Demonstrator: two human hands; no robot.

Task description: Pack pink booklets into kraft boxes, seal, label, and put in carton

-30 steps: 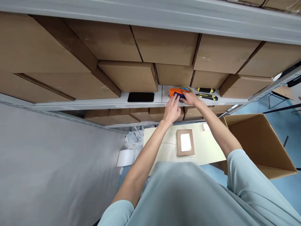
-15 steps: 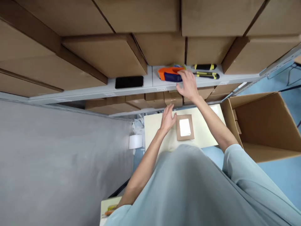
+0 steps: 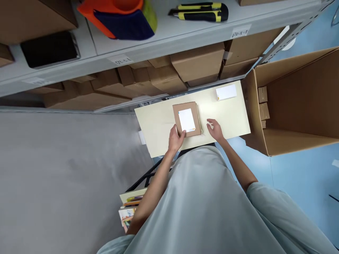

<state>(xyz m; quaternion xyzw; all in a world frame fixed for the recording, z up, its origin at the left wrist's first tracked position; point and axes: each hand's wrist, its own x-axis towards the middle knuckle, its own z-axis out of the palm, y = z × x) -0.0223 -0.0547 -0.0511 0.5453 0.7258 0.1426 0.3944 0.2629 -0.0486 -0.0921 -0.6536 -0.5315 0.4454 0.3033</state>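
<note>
A small cardboard box (image 3: 197, 116) with a white label (image 3: 186, 120) on top lies on the cream tabletop (image 3: 159, 130). At its near left corner, my left hand (image 3: 176, 140) grips it, the thumb over the label's edge and the fingers along the side. My right hand (image 3: 215, 131) hovers just right of the box, fingers apart and curved, holding nothing. Beyond it, at the table's far right, is a white stack of labels or paper (image 3: 226, 92).
On the shelf ahead are an orange and navy tape dispenser (image 3: 124, 23), yellow-black box cutters (image 3: 202, 12) and a black phone (image 3: 50, 49). Cardboard boxes (image 3: 198, 61) fill the level below. A large open carton (image 3: 299, 137) stands right; books (image 3: 129, 208) lie lower left.
My right hand has left the tape dispenser on the shelf and come down beside the box. My left hand has moved onto the box. The view has tilted downward.
</note>
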